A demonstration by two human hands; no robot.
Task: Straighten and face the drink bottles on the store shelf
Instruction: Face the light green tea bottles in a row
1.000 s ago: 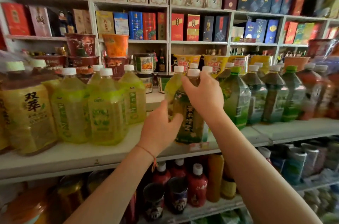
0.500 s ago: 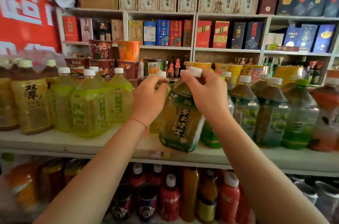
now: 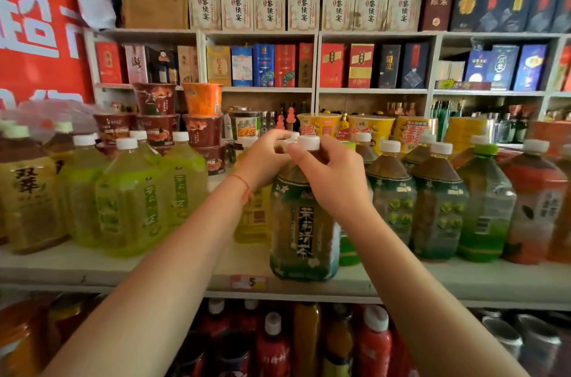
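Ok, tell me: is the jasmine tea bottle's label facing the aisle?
Yes, the jasmine tea bottle shows its lettered label frontward.

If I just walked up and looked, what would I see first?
Probably the two hands in the middle: the right hand grips the neck of a dark green tea bottle at the shelf front, and the left hand reaches the bottle top beside it. Next, the big red banner at the upper left.

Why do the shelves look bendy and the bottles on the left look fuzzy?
Head view: the wide lens bows the white shelf edge near the frame borders; the yellow-green bottles at left are smeared by blur, while the dark green tea bottle under both hands stays sharp, label readable.
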